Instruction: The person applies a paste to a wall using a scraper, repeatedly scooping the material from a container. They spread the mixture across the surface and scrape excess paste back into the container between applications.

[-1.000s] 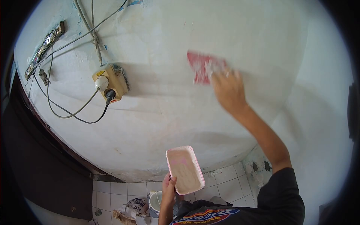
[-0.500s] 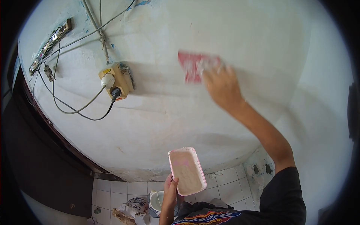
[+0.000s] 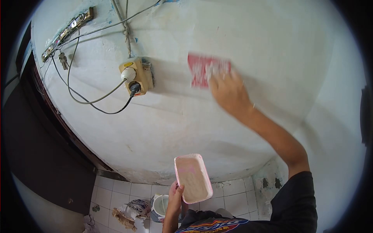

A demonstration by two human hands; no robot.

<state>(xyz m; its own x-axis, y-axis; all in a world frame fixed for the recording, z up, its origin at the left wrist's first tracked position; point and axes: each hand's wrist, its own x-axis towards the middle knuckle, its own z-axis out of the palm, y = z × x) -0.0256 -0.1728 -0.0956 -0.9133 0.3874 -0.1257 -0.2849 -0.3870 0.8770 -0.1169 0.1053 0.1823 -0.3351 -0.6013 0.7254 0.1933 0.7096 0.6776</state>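
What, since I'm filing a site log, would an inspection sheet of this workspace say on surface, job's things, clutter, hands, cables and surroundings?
Surface: wall is pale and patchy, with blue bits near the top.
Job's things: red scraper is at the wall, blurred; pink-edged tray has pale material spread inside.
Clutter: crumpled paper and a bucket are on the tiled floor.
Hands: left hand holds the tray; right hand grips the scraper.
Cables: grey cord and black cord hang in loops from plugs in a yellowish socket box.
Surroundings: dark door at the picture's left; keys hang by the wall.
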